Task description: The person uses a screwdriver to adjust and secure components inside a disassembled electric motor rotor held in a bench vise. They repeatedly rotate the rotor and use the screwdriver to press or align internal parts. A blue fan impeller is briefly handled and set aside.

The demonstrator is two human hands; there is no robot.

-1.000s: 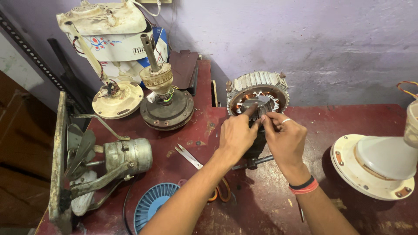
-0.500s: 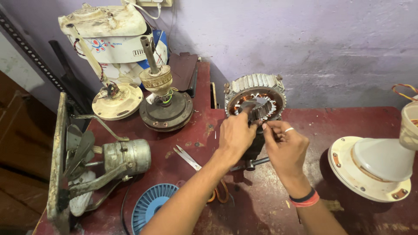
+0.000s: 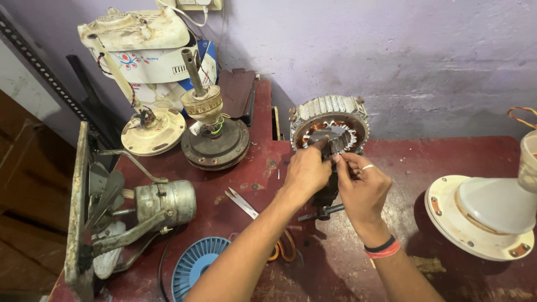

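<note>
Copper-wound stator standing upright on red desk, left hand and right hand fingers pinching its centre, scissors, blue fan grille, white fan base lying nearby

My workbench is a worn, dark red table set against a purple wall. On it lie a ribbed motor stator standing on edge, a ceiling fan motor with its rod, a cream fan canopy, an exhaust fan and a white fan base. Nearer me lie scissors, a blue slotted disc and orange wire.
</note>
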